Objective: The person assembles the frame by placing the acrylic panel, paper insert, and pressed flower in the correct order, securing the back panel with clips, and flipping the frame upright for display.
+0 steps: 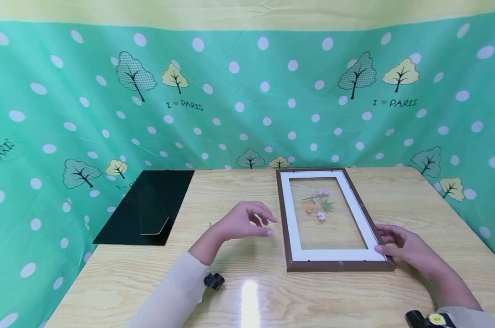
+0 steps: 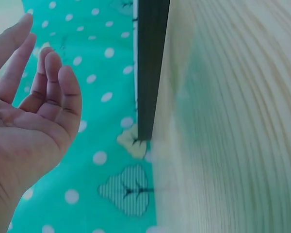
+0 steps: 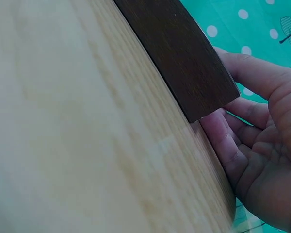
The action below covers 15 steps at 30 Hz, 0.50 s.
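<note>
A brown picture frame with a white mat lies on the table, right of the middle. Inside the mat's window are small pink flowers, an orange one and a green leaf. My right hand grips the frame near its lower right corner, thumb on top and fingers at the outer side. In the right wrist view the fingers reach under the frame's dark edge. My left hand hovers left of the frame, fingers loosely bent, holding nothing.
A black backing board with a stand flap lies at the table's left side. Behind the wooden table hangs a green dotted curtain, which also comes round both sides. Small cameras are strapped to both wrists.
</note>
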Available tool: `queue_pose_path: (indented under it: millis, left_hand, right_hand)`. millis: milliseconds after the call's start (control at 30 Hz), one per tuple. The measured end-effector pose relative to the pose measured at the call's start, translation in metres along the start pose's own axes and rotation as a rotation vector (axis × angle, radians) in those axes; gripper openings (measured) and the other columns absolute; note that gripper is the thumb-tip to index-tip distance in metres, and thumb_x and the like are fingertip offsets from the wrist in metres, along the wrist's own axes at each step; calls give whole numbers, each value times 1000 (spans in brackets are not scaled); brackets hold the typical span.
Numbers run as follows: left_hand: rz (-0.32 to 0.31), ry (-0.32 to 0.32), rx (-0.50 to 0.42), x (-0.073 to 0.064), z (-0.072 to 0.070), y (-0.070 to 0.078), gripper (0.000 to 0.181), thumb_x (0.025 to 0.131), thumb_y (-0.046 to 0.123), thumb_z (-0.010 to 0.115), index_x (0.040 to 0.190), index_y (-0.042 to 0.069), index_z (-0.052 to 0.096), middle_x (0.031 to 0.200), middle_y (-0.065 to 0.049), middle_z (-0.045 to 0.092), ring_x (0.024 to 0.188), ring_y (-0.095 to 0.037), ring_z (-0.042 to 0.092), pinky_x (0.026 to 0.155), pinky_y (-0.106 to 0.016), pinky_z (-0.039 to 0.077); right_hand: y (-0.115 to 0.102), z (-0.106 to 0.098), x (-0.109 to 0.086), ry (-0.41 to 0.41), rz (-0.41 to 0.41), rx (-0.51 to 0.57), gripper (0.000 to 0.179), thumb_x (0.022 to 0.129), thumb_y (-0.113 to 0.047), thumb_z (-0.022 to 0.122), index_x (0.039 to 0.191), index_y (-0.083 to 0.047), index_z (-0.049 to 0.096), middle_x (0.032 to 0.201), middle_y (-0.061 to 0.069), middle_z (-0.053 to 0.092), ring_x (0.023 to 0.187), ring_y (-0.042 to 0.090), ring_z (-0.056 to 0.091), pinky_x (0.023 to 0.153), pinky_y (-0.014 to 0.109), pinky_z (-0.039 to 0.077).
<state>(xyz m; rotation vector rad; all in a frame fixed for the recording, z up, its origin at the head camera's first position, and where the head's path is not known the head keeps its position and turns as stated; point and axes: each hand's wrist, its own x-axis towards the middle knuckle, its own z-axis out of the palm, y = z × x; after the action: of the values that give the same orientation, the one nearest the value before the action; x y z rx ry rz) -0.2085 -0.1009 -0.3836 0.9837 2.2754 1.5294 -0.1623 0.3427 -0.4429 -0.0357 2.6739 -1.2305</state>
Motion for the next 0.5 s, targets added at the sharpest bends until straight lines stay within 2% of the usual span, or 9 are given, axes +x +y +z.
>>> queue_pose_path:
  millis: [133, 367, 500]
  left_hand:
    - [-23, 83, 17, -18, -15, 1, 23, 80, 14, 81, 103, 11, 76, 102, -4, 67, 91, -26, 63, 80, -36, 55]
    - [-29, 205, 9, -46, -37, -1, 23, 81, 10, 80, 103, 7, 75, 103, -14, 66, 88, -26, 61, 77, -32, 55]
    - [-38, 264, -5, -61, -47, -2, 22, 82, 8, 79, 103, 4, 74, 104, -20, 64, 87, -26, 60, 76, -31, 55]
  right_hand:
    - [0, -1, 0, 2, -3, -1, 85, 84, -40, 76, 147, 2, 37, 122, 16, 55, 97, 11, 51, 79, 20, 40]
    - [1, 0, 0, 0, -4, -11, 85, 85, -39, 75, 147, 3, 36, 120, 15, 56, 96, 11, 52, 82, 25, 40]
    - [1, -1, 0, 1, -17, -7, 83, 85, -37, 75, 147, 3, 36, 119, 15, 57, 95, 9, 52, 78, 18, 42]
